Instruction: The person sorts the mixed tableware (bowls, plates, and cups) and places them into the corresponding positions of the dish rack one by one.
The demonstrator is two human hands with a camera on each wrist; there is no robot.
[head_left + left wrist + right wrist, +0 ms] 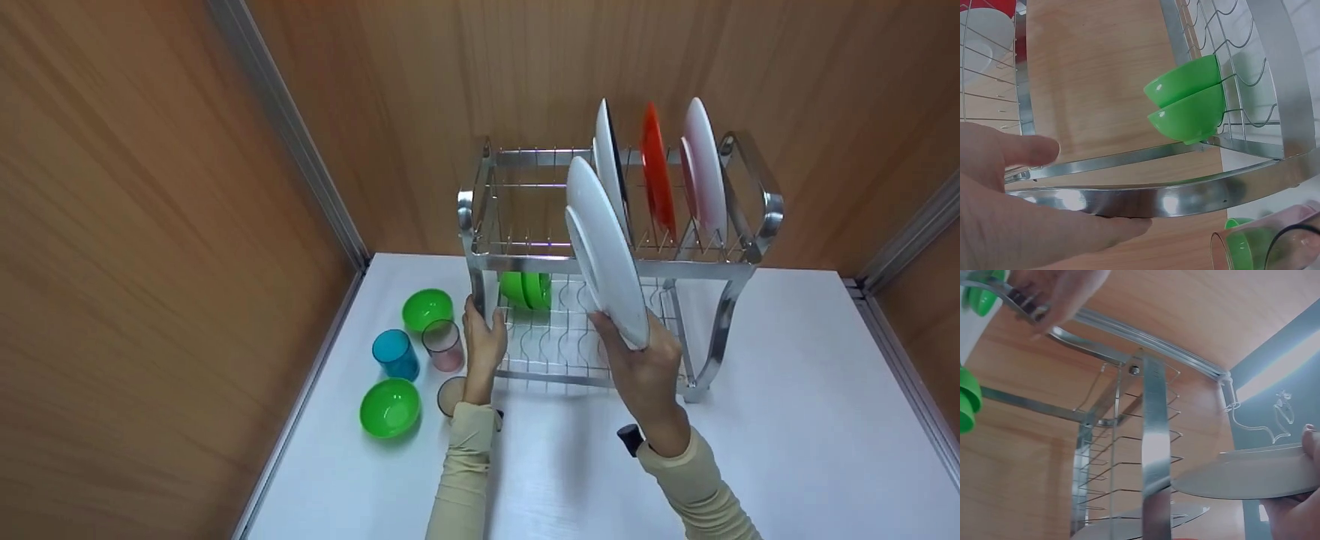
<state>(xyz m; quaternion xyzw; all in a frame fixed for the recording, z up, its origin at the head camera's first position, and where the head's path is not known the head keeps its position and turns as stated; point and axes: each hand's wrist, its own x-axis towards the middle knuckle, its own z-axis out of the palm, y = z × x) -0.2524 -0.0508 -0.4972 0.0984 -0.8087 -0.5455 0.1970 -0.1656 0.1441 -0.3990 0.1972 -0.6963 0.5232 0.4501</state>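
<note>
My right hand (pixel 649 367) grips a white plate (pixel 611 247) by its lower edge, thumb on one face and fingers on the other. The plate stands nearly upright at the front of the dish rack's (pixel 525 262) upper tier. In the right wrist view, the plate's rim (pixel 1247 481) overlaps the metal frame. My left hand (pixel 484 345) holds the rack's left leg, thumb on one side of the metal bar (pixel 1129 199) and fingers on the other. Two green bowls (pixel 1190 104) lean together on the lower tier near this hand.
A white plate (pixel 604 142), a red plate (pixel 658 172) and a pinkish plate (pixel 706 165) stand in the upper tier. Left of the rack are two green bowls (pixel 390 409), a blue cup (pixel 395 356), a pink cup (pixel 444 346) and a brownish cup (pixel 450 394). Wooden panels surround the table.
</note>
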